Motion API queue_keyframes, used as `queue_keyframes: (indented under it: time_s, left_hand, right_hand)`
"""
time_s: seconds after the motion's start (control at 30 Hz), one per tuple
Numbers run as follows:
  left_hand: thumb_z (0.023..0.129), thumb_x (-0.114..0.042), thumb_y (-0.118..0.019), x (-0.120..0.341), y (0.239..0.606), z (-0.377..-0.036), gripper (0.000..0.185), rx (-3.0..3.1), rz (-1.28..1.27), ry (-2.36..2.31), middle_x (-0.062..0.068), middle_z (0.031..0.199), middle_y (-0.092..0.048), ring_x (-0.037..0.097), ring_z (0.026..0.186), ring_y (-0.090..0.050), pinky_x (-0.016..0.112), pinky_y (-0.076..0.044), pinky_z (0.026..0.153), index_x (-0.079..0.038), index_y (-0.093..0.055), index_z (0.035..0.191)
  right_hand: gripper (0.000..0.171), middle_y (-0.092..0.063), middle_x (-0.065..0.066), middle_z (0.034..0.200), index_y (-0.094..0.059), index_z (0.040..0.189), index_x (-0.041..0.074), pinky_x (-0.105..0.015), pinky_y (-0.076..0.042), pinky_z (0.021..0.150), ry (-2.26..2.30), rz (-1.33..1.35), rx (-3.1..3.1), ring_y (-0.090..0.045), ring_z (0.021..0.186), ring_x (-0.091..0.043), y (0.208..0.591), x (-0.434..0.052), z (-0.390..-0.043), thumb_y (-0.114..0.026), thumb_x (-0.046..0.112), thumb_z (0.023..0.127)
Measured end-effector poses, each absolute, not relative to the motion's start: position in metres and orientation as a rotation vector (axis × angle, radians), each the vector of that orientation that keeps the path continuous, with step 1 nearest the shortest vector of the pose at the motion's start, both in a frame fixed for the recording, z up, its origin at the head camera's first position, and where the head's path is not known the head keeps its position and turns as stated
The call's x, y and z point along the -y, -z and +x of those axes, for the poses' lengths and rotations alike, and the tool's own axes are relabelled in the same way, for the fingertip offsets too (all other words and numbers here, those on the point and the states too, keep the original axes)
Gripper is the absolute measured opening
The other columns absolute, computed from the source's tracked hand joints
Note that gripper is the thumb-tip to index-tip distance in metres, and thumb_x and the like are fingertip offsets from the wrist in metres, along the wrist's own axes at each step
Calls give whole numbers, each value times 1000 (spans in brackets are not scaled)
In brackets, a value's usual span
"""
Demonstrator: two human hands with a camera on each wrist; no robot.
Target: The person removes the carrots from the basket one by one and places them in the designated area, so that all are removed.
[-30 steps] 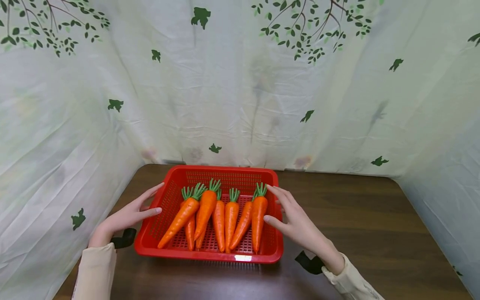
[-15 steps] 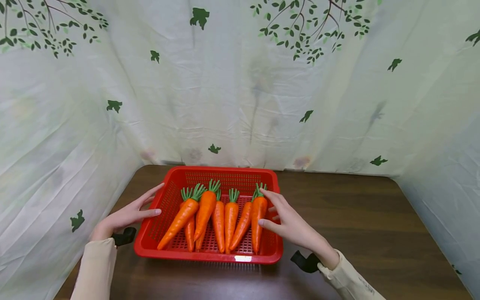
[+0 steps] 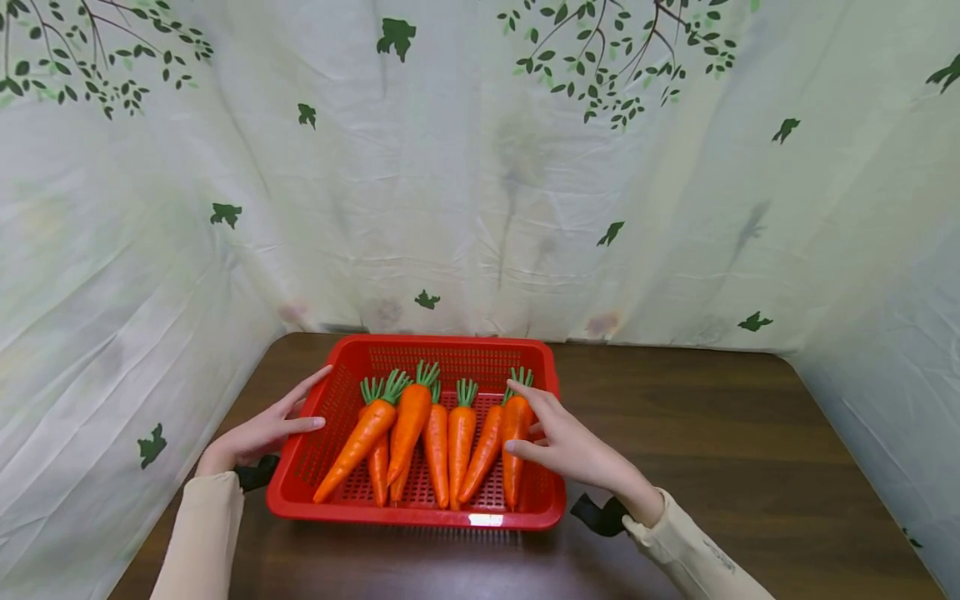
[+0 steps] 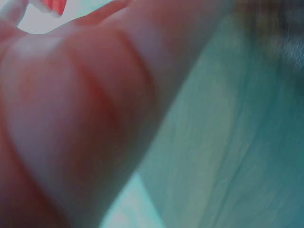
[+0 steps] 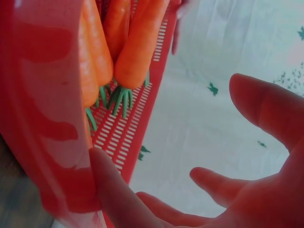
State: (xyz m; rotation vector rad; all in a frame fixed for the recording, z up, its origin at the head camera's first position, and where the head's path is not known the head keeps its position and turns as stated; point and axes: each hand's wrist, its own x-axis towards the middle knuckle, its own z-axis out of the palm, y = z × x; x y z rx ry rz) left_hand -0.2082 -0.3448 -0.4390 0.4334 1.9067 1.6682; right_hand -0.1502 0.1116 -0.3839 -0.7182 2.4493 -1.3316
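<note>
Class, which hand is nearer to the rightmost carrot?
Right. The right hand partly overlaps the rightmost carrot in the head view; the left hand is at the red basket's left side.
</note>
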Motion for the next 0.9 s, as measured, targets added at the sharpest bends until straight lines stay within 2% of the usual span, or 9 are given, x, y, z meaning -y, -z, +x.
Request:
queue_keyframes:
  time_s: [0.27, 0.53, 0.9]
  left_hand:
    - [97, -1, -45, 342, 456, -210, 77, -1863, 450, -1808, 28, 143, -13, 33, 115, -51, 56, -47, 83, -31, -1, 153]
    - [97, -3, -45, 338, 460, -210, 71, -1874, 501, -1857, 25, 137, -16, 28, 112, -52, 52, -49, 83, -27, -7, 152]
    - [96, -3, -43, 338, 465, -209, 69, -1842, 478, -1897, 22, 139, -11, 29, 114, -49, 54, -48, 84, -31, -10, 150]
  right_hand:
    - [75, -31, -18, 145, -27, 151, 14, -46, -44, 91, 1222, -630, -2524, -54, 106, -29, 386, -101, -152, -67, 31, 89]
    - [79, -34, -18, 147, -27, 151, 10, -54, -34, 101, 1106, -502, -2566, -36, 131, -34, 386, -92, -161, -66, 37, 88]
    - [75, -34, -19, 147, -28, 150, 9, -54, -35, 100, 1111, -434, -2468, -38, 129, -33, 391, -88, -173, -66, 32, 89]
